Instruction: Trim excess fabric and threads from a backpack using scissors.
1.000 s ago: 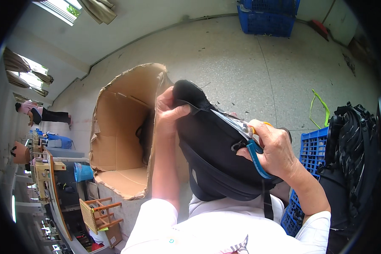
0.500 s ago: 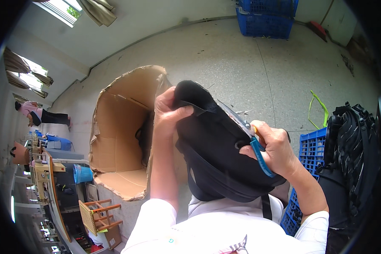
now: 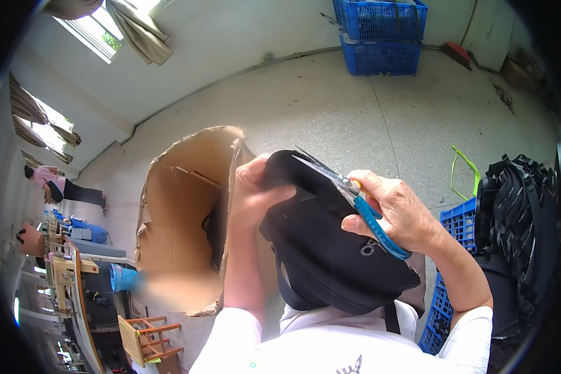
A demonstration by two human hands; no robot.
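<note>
A black fabric bag (image 3: 330,249) lies across my lap, a small pale mark near its right side. My left hand (image 3: 255,190) is closed on its upper left edge, the thumb over the cloth. In my right hand (image 3: 399,212) are scissors (image 3: 358,202) with a teal handle, my fingers through the loops. Their blades are parted and point up and left, along the bag's upper edge close to my left hand. Whether cloth lies between the blades I cannot tell.
A large open cardboard box (image 3: 181,218) stands at my left, something black inside. A blue crate (image 3: 458,227) at my right is beside piled black bags (image 3: 520,212). Stacked blue crates (image 3: 380,56) stand far ahead. A wooden stool (image 3: 146,336) and another person (image 3: 65,187) are at left.
My right hand has brought the scissors up and left along the bag's edge, nearer my left hand. The blades now show parted. The whole view has shifted slightly.
</note>
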